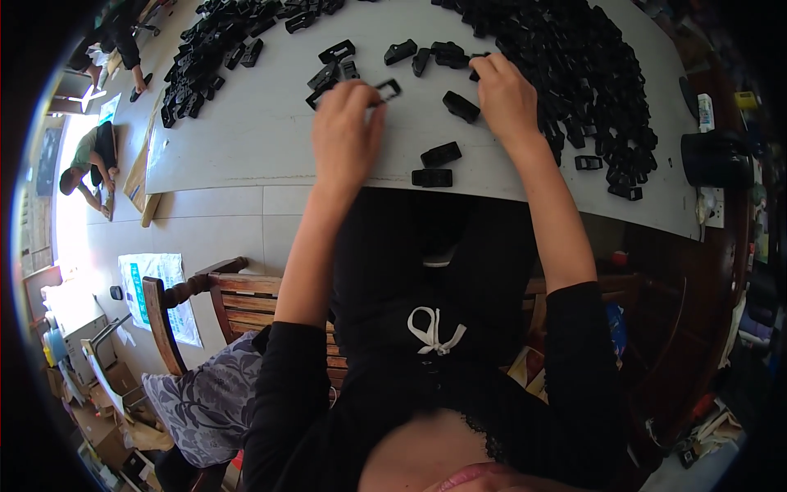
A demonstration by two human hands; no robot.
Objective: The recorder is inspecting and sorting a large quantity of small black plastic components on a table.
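Over the table, my left hand (348,131) is closed on a small black plastic frame (394,85) with an opening through it, which sticks out past the fingers. My right hand (506,98) pinches another black plastic piece (475,75), mostly covered by the fingertips. Between the hands lie several loose black pieces, among them a chunky one (461,107) beside my right wrist. Two more, an upper piece (441,153) and a lower piece (432,177), rest by the table's near edge. A few others (336,52) sit just beyond my left hand.
Black pieces form a large heap (590,74) on the right of the white table (246,156) and another pile (197,74) at the far left. A black container (716,159) stands at the right edge. A wooden bench (246,284) is behind me; another person (94,156) crouches at left.
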